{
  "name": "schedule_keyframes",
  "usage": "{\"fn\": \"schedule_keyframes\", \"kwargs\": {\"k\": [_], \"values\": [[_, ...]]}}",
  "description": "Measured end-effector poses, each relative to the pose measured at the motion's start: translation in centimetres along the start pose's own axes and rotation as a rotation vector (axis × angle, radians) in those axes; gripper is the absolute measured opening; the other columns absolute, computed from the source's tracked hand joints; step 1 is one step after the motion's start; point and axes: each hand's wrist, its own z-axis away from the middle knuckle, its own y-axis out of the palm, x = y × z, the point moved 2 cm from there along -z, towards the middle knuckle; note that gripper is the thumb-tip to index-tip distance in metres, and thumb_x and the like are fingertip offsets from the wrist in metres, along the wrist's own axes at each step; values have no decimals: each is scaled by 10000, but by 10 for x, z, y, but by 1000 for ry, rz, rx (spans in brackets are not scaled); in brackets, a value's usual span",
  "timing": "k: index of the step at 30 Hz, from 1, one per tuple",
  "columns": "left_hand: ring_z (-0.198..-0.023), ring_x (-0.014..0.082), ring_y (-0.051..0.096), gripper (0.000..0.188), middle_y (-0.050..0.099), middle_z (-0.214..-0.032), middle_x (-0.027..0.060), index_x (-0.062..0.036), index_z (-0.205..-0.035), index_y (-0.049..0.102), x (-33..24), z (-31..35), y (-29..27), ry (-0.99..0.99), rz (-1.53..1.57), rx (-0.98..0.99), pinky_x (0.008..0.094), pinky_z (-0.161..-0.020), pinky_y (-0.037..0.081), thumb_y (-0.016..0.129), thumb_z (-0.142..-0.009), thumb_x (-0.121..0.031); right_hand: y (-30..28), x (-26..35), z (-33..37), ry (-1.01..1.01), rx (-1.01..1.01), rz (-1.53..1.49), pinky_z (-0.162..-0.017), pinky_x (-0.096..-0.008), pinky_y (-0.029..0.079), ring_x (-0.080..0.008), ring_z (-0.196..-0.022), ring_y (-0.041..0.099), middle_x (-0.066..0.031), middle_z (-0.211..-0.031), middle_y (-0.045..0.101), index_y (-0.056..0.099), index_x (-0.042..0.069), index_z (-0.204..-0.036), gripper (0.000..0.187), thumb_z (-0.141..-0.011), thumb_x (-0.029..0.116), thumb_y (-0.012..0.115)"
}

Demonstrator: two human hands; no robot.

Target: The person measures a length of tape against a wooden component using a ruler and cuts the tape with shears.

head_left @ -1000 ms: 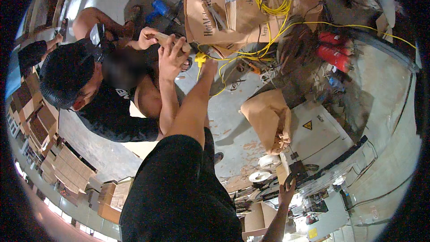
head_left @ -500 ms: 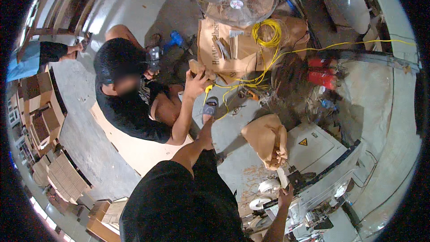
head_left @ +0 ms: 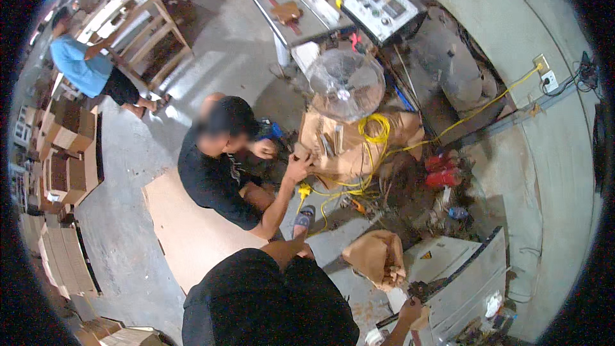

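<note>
My right hand (head_left: 410,311) is at the lower right, beside the edge of a grey-white machine cabinet. Its fingers are closed round a pale flat strip (head_left: 396,297), partly hidden and blurred. Just above it stands a crumpled brown paper bag (head_left: 375,256). I cannot see my left hand. In front of me a co-worker in a black shirt (head_left: 221,182) crouches on a cardboard sheet (head_left: 192,234). One of that person's hands grips a small brown block (head_left: 302,151); the other is near a blue tool (head_left: 274,131).
Beyond the co-worker, a fan (head_left: 346,86) and a coiled yellow cable (head_left: 373,129) rest by brown paper sheeting. The cable runs to a wall socket (head_left: 543,64). Red cylinders (head_left: 443,172) lie at right. Another person in blue (head_left: 80,57) stands far left near stacked cartons (head_left: 67,125).
My view has tilted up, bringing a control box and wall socket into sight. My right hand appears lower in the picture. The co-worker's head has turned, and the free hand has shifted.
</note>
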Motion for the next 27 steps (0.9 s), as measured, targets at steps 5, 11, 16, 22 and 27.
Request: {"fn": "schedule_keyframes", "kwargs": {"k": [5,11,16,22,27], "values": [[-1144,358,445,460,444,-1219,150,-92,-1155,518,19,9,62,-350,-403,-92,450,-979,489,614,-930,-482,-4,29,-9,-199,-154,-361,-829,-440,535,-367,-929,683,-212,-1030,712,728,18,-1031,265,-821,170,680],[-967,355,580,491,622,-1003,168,-30,-946,659,18,16,122,-404,-649,-118,436,-968,486,645,-895,-518,-33,38,28,-321,-153,-329,-845,-450,528,-369,-936,683,-195,-1031,719,738,36,-1016,272,-846,228,646],[-841,270,678,486,722,-889,148,-59,-982,760,-16,83,193,-548,-350,-660,416,-857,534,685,-877,-527,-18,33,28,-389,-69,-358,-811,-444,526,-380,-860,674,-210,-945,710,726,37,-1044,306,-876,275,632],[-825,262,679,409,709,-917,161,-69,-963,752,13,123,253,-435,-268,-696,392,-721,556,675,-883,-462,-44,49,41,-426,-25,-120,-794,-463,556,-337,-919,698,-172,-1039,726,698,81,-1183,375,-905,319,617],[-890,294,674,335,713,-998,173,-38,-1039,695,94,145,308,-331,-476,-481,424,-789,525,675,-870,-328,-54,47,44,-391,109,-173,-907,-454,525,-362,-1027,671,-188,-1119,705,653,80,-1253,416,-911,314,620]]}}
